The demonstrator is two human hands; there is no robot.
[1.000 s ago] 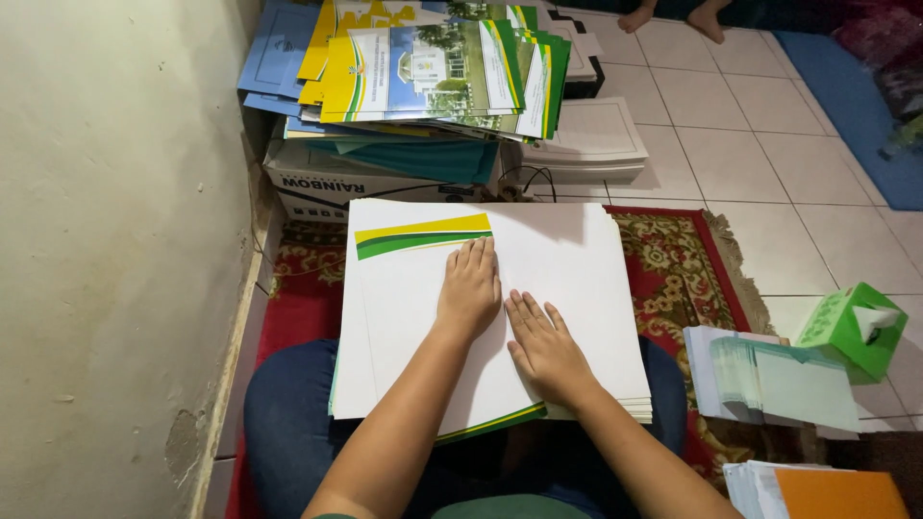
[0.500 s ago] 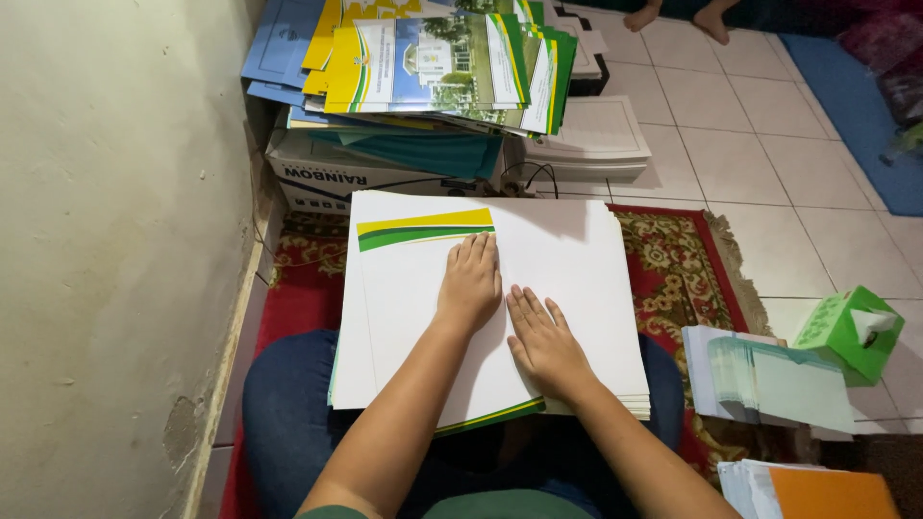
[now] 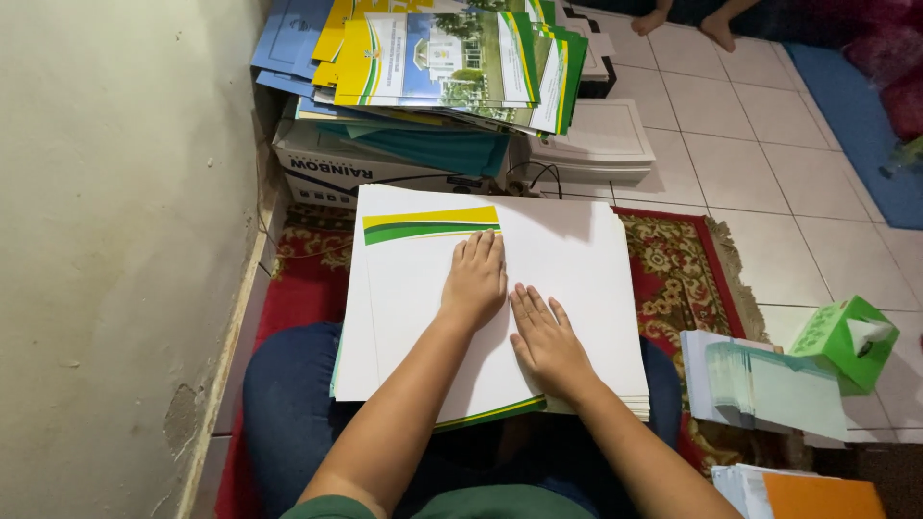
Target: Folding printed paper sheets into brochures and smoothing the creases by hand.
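Head view, from the left of the frame: a bare wall (image 3: pixel 115 240), then a box (image 3: pixel 336 168) under a pile of printed folders (image 3: pixel 442 58) at upper centre. Mid-frame, a stack of white sheets (image 3: pixel 577 259) with a yellow-green stripe lies across the person's lap over a red rug (image 3: pixel 683 269). Both hands rest flat on the top sheet, fingers spread and holding nothing: the left hand (image 3: pixel 474 281) just above the right hand (image 3: pixel 548 341), side by side at the stack's middle. Lower right, a paper bundle (image 3: pixel 769 384) and a green tissue box (image 3: pixel 851 341) sit on the tiled floor (image 3: pixel 750 163).
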